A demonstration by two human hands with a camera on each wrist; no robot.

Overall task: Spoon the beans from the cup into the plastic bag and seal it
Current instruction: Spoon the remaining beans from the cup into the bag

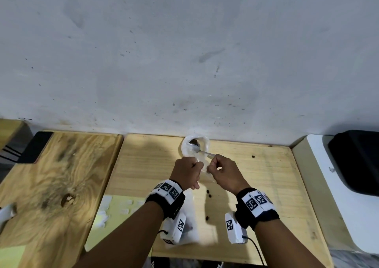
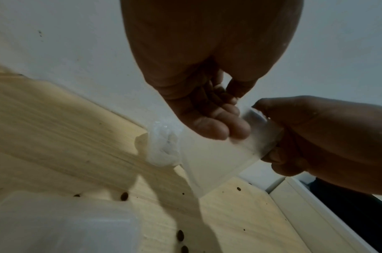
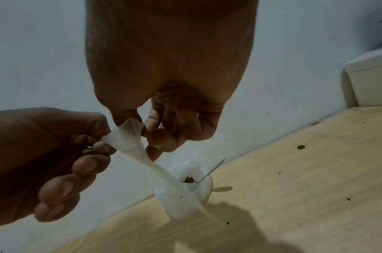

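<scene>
A clear plastic bag (image 1: 191, 210) hangs over the light wooden table (image 1: 266, 196). Its top edge is stretched between both hands. My left hand (image 1: 194, 168) pinches one side of that edge and my right hand (image 1: 214, 168) pinches the other. In the right wrist view the bag (image 3: 129, 138) runs taut from my right hand (image 3: 155, 137) to my left hand (image 3: 92, 145). Just behind the hands, against the wall, stands a white plastic cup (image 1: 185, 148) with dark beans (image 3: 188, 179) at its bottom. A metal spoon (image 1: 196, 148) leans inside it. What the bag holds is hidden by my left wrist.
Loose beans (image 1: 209, 193) lie scattered on the table near the bag. A dark-grained wooden board (image 1: 61, 185) adjoins on the left. At the right edge sits a white unit (image 1: 328, 175) with a black part on top. A yellow sheet (image 1: 114, 210) with white scraps lies front left.
</scene>
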